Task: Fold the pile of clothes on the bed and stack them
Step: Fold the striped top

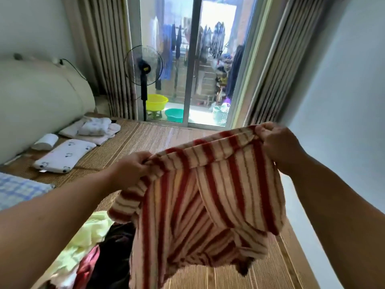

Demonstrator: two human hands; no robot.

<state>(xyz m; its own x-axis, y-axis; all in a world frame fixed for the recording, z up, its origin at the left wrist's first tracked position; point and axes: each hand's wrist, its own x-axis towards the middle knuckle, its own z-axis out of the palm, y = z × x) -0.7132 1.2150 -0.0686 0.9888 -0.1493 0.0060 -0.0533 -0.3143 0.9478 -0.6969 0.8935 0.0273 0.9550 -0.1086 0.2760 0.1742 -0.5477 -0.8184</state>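
Observation:
A fuzzy red-and-cream striped garment hangs in the air over the bed's woven mat. My left hand grips its upper left edge. My right hand pinches its upper right edge, held a little higher. The cloth droops between the two hands and its lower part hides the mat below. A pile of unfolded clothes lies at the lower left: a pale green piece, a dark one and a red-pink one.
Small pillows and folded white cloths lie at the bed's far left by a cream headboard. A blue checked cloth is at the left edge. A standing fan and glass door are beyond.

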